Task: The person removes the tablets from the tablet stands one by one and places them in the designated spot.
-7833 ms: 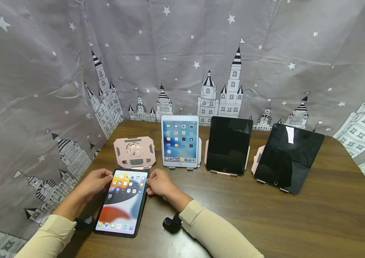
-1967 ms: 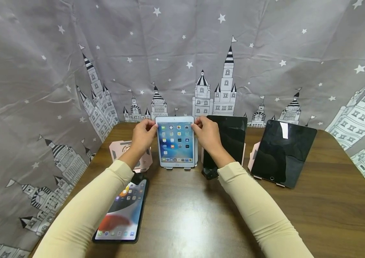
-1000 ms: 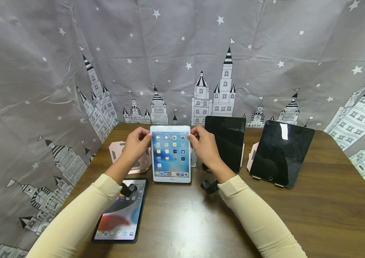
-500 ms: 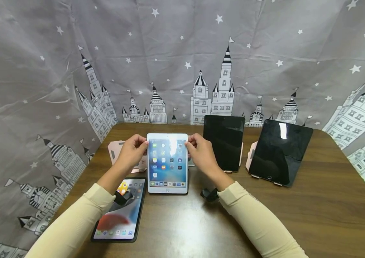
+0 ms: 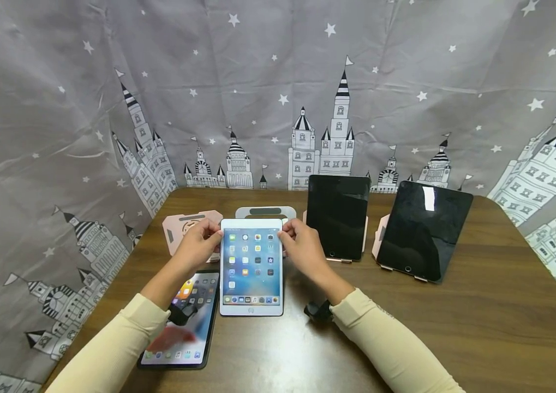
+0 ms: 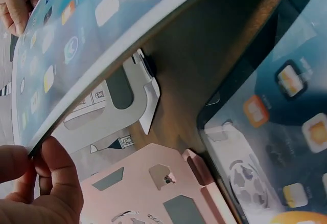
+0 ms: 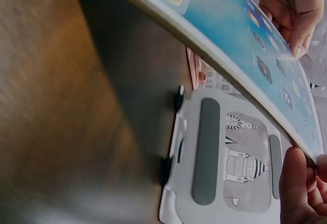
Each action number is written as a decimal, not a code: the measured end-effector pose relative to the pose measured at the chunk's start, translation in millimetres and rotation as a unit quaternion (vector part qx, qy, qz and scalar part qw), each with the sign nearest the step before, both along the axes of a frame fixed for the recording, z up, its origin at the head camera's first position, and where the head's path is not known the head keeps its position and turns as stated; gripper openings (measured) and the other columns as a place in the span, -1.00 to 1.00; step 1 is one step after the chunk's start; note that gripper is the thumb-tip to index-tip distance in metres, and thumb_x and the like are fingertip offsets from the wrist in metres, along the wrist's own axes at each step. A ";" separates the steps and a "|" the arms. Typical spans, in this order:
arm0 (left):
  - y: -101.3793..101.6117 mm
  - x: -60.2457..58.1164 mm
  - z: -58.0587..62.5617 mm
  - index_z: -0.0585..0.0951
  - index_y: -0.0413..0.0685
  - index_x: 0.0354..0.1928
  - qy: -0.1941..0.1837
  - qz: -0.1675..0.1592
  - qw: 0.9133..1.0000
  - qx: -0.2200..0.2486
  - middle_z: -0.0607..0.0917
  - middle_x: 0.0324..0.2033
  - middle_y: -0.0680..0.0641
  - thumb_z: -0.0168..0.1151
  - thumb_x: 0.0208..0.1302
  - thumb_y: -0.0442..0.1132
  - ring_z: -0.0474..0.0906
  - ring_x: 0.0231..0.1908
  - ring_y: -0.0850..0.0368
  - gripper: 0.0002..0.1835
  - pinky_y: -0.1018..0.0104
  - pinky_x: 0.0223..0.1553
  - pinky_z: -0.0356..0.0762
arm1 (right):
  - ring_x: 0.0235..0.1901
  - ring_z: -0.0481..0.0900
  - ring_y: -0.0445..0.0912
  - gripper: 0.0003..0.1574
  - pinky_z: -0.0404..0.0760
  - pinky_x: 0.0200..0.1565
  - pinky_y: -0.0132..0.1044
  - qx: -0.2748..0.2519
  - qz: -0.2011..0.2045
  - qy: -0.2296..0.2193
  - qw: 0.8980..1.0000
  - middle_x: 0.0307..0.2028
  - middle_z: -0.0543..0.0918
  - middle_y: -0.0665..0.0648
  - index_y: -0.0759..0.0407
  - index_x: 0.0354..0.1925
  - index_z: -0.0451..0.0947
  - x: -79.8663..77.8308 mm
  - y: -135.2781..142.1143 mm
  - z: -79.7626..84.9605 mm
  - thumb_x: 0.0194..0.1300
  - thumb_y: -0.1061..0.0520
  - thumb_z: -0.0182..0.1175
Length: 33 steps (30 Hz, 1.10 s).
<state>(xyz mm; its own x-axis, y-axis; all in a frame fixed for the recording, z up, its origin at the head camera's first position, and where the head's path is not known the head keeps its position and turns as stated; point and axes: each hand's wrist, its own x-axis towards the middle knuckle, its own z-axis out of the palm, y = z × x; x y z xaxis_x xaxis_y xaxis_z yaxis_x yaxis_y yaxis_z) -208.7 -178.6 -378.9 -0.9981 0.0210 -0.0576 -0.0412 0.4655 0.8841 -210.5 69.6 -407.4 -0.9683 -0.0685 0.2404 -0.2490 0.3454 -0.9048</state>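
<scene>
Fingers [image 6: 62, 179] pinching white tablet [image 5: 251, 267], stand [image 7: 206, 152] half-covered from head, plainer from right wrist

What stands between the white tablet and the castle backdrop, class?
A light grey stand: the head view shows its upper part behind the white tablet, which hides most of the rest.

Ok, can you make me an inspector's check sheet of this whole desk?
Surface: brown wooden table, shiny in front
Job's things: white tablet, screen lit, in front of a grey stand
Clutter: black-edged lit tablet lying flat; two dark-screened tablets leaning on pink stands; another pink stand at left
Hands: left hand and right hand pinch the white tablet's upper sides
Cables: nothing seen
Surroundings: grey curtain printed with castles and stars
</scene>
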 end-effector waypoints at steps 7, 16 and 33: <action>-4.0 3.2 -6.2 0.46 -0.25 -0.14 -0.013 -0.007 1.000 0.000 0.52 -0.25 -0.20 0.04 0.49 -0.33 0.50 -0.26 -0.04 -0.90 -0.01 -0.09 0.60 | -0.54 0.63 0.10 -0.94 0.65 -0.50 -0.29 -0.017 0.008 -0.037 0.999 -0.46 0.59 0.14 0.28 -0.26 0.52 9.2 -1.9 -1.7 0.37 0.27 0.21; -6.7 7.2 -14.4 0.45 -0.26 -0.15 -0.032 -0.020 0.999 -0.007 0.55 -0.21 -0.21 0.02 0.50 -0.33 0.53 -0.23 -0.11 -0.90 0.02 -0.11 0.62 | -0.51 0.65 0.19 -0.93 0.63 -0.54 -0.31 -0.008 0.027 -0.062 0.998 -0.48 0.59 0.16 0.27 -0.28 0.50 15.0 -2.7 -7.1 0.37 0.27 0.19; -9.6 21.4 -24.1 0.47 -0.28 -0.22 -0.065 -0.054 0.996 -0.042 0.60 -0.30 -0.21 0.03 0.47 -0.37 0.55 -0.36 0.01 -0.90 0.15 -0.24 0.65 | -0.64 0.62 0.03 -0.88 0.57 -0.63 -0.32 -0.004 0.049 -0.094 0.994 -0.62 0.57 0.15 0.26 -0.36 0.47 30.7 -1.7 -22.7 0.36 0.28 0.16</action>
<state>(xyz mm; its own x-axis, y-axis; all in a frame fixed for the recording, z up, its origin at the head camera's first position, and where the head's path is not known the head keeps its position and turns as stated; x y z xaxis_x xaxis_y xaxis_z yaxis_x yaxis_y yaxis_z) -187.2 -188.3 -403.0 -0.9743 0.1185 -0.1916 -0.0974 0.5452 0.8326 -179.8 67.9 -430.1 -0.9848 -0.1642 0.0573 -0.1081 0.3197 -0.9413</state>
